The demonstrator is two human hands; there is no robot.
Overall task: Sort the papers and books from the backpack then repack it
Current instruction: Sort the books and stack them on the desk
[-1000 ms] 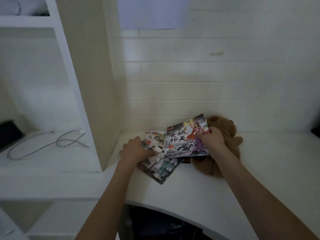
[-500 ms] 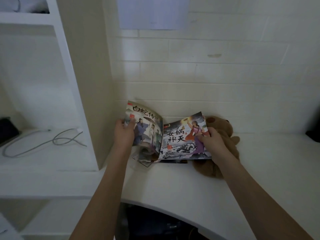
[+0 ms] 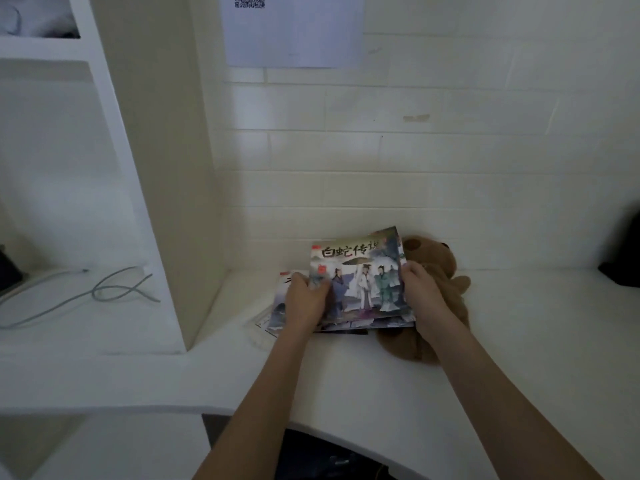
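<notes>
A thin picture book [image 3: 360, 275] with three robed figures on its cover lies on top of a small stack of books at the back of the white desk [image 3: 519, 341]. My left hand [image 3: 306, 301] grips its left edge, thumb on the cover. My right hand [image 3: 420, 292] holds the stack's right edge. Another book [image 3: 282, 306] sticks out to the left under my left hand. A dark shape [image 3: 329, 459] shows below the desk's front edge; I cannot tell if it is the backpack.
A brown plush bear [image 3: 436, 271] lies right behind the stack, against my right hand. A grey cable [image 3: 114, 289] loops on the left shelf surface. A cream partition [image 3: 166, 168] stands left of the books. A sheet with a QR code [image 3: 294, 29] hangs on the tiled wall.
My left hand lifted the book with the robed figures off the left pile, carried it right and laid it on the stack held by my right hand, covering the earlier top book.
</notes>
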